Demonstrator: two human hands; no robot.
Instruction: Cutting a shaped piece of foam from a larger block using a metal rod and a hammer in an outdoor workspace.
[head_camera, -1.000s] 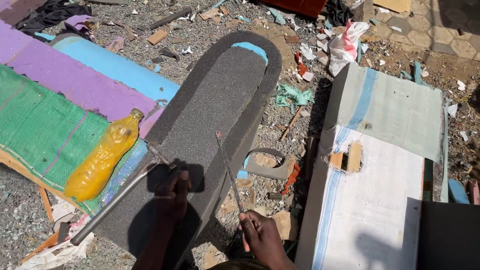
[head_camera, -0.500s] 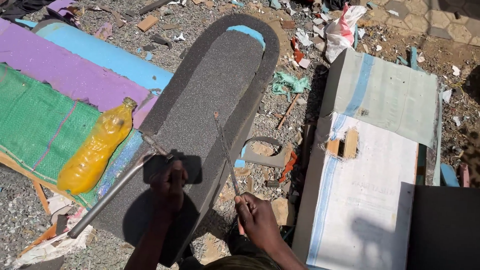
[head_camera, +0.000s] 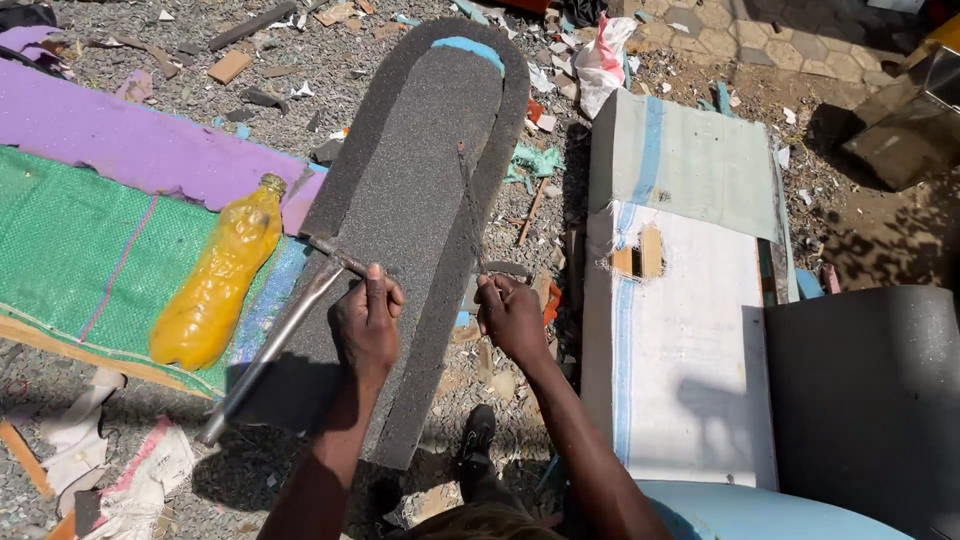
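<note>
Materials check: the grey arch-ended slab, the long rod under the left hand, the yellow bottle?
Grey arch-ended slab: looks like foam, with a coarse, speckled matte face and a thick soft edge. Long rod beside the left hand: probably steel, dull grey with a bright streak. Yellow bottle: likely clear plastic, glossy and dented, holding yellow liquid.

Outdoor scrap workyard: gravel ground (head_camera: 150, 40), foam offcuts (head_camera: 535, 160), debris.

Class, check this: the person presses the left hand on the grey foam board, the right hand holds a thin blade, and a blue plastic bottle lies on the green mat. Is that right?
Not quite. The head view shows the plastic bottle is yellow-orange, not blue. The rest holds: left hand on the grey foam board, right hand holding the thin blade, bottle on the green mat.
</note>
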